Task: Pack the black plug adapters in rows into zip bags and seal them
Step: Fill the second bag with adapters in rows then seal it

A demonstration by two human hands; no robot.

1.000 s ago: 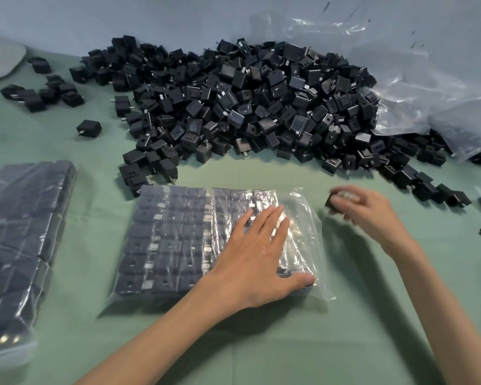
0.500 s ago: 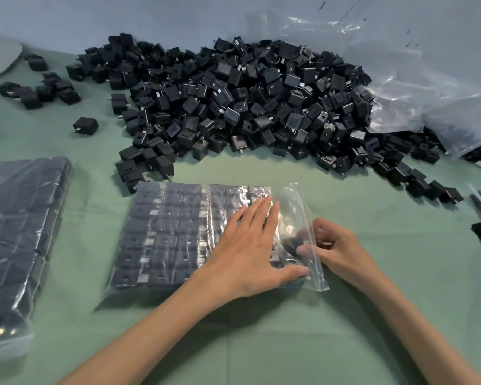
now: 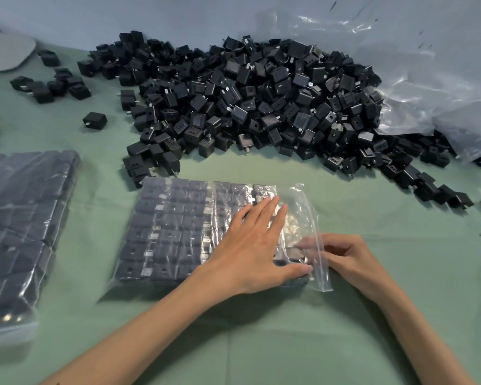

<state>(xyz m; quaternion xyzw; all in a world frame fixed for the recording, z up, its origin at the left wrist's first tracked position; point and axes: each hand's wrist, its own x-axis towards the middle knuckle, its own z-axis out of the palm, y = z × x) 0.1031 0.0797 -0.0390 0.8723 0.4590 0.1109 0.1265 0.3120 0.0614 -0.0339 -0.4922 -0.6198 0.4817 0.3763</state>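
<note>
A clear zip bag (image 3: 178,232) lies flat on the green table, filled with rows of black plug adapters. My left hand (image 3: 250,245) presses flat on its right part, fingers straight. My right hand (image 3: 342,257) reaches into the bag's open mouth (image 3: 314,234) at the right, its fingers inside the plastic against a black adapter (image 3: 293,252) at the end of a row. Whether the fingers pinch that adapter is blurred by the plastic. A big heap of loose black adapters (image 3: 247,107) lies behind the bag.
Filled bags (image 3: 20,226) lie stacked at the left edge. Crumpled clear plastic bags (image 3: 428,87) sit at the back right. Stray adapters (image 3: 95,120) lie at the left and a trail of them (image 3: 433,187) at the right. A grey pad (image 3: 3,54) is at far left.
My right hand carried an adapter from near the heap down into the bag's open mouth and pushed it further in. My left hand stayed pressed on the bag.
</note>
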